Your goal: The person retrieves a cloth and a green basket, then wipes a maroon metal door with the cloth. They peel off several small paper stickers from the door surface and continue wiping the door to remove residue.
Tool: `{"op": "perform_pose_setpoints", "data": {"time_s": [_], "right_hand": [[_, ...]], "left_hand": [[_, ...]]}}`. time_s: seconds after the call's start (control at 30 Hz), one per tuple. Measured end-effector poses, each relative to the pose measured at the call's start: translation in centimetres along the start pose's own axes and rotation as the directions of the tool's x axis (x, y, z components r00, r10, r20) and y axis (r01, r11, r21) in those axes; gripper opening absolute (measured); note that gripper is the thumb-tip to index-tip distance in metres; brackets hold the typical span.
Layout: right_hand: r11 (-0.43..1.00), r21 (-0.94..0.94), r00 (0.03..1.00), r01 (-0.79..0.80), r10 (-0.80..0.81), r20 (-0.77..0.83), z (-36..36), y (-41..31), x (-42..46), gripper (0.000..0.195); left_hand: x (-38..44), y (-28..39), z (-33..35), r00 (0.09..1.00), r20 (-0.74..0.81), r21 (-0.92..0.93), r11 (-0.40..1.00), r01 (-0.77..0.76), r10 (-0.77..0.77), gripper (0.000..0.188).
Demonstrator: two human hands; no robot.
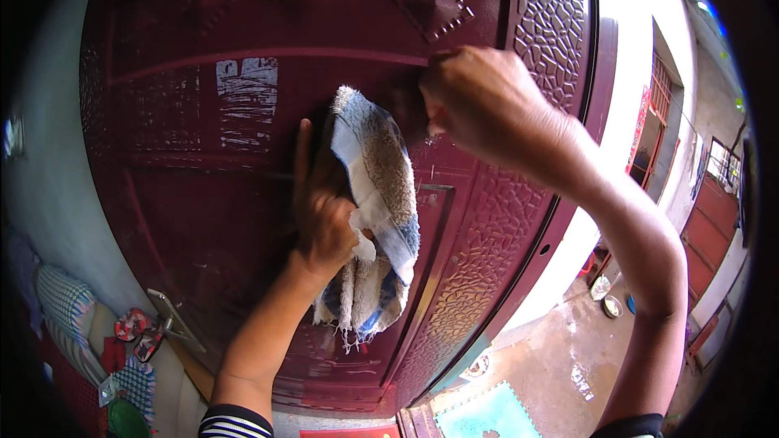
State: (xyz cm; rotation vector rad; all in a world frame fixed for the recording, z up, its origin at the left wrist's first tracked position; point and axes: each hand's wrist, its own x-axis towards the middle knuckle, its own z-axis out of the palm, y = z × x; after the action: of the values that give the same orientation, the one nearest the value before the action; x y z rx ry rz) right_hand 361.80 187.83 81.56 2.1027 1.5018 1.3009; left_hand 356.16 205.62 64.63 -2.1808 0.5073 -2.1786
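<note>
My left hand point(328, 219) holds a worn terry towel point(386, 182) in blue, grey and white, with a frayed lower edge. Its index finger points up along the dark red door point(213, 213), and the towel hangs down in front of the panel. A torn scrap of white paper point(364, 246) shows at the same hand. Higher and to the right, my right hand point(487, 103) is curled, its fingertips close to the door face. Whether anything small is inside it is hidden. Pale specks mark the door below those fingertips. Whitish residue point(246, 103) forms a scratched rectangle left of the towel.
A door handle point(176, 319) juts out at lower left. Beyond it lie a woven checked cloth point(64, 292) and a green basin point(128, 420). At lower right, a turquoise foam mat point(487, 413) covers part of the floor. A bowl point(612, 306) stands farther off.
</note>
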Motion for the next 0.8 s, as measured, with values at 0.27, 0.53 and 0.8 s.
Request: {"op": "perform_pose_setpoints", "data": {"time_s": [0.27, 0.53, 0.8], "right_hand": [[0.998, -0.024, 0.998, -0.061, 0.061, -0.027, 0.2, -0.7, 0.0, 0.01], [0.999, -0.034, 0.995, -0.008, 0.004, -0.103, -1.0, 0.4, 0.7, 0.01], [0.998, -0.014, 0.994, -0.053, 0.052, -0.093, -1.3, 0.5, 0.9, 0.01]], "left_hand": [[-0.2, -0.1, 0.3, 1.0, 0.002, 0.026, 1.0, -0.005, 0.005, 0.083], [-0.4, -0.5, 0.2, 1.0, -0.014, 0.005, 1.0, -0.021, 0.021, 0.076], [0.2, 0.3, 0.0, 1.0, 0.016, 0.072, 0.997, -0.005, 0.004, 0.045]]}}
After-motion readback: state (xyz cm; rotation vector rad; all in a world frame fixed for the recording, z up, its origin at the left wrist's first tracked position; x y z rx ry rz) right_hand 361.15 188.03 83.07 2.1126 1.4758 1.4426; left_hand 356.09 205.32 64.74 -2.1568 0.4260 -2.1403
